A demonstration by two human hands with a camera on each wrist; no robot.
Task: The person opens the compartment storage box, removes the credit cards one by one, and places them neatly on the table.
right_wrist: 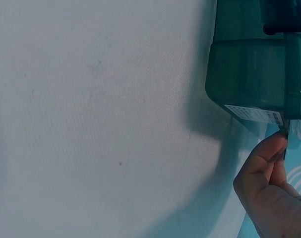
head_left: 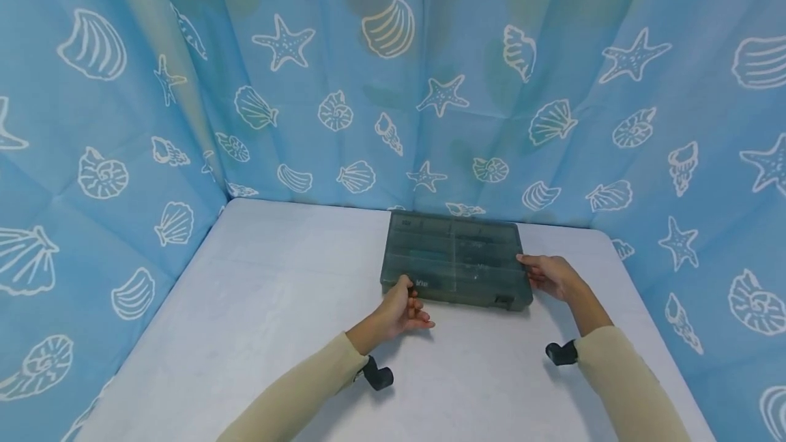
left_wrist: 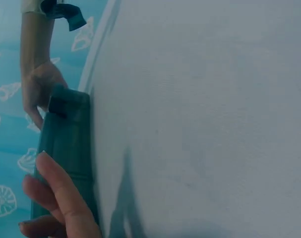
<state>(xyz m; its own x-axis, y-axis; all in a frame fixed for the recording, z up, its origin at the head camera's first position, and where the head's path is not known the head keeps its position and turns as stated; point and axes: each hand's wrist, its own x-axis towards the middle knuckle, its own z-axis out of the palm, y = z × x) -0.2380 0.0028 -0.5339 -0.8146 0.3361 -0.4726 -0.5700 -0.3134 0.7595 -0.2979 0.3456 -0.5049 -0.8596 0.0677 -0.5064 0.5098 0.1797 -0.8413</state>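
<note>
A dark green translucent compartment box, its lid down, lies at the back of the white table. Dividers show faintly through the lid. My left hand is at its front left edge, thumb on the lid and index finger bent at the rim; the other fingers reach out in front. In the left wrist view those fingers partly cover the box's front wall. My right hand pinches the right edge, near a white label on the side. A dark latch sits at the front right.
The white table carries the box near its back edge. Blue curtains with white shells and starfish hang behind and along both sides. A black wrist camera is worn on the left wrist, another on the right.
</note>
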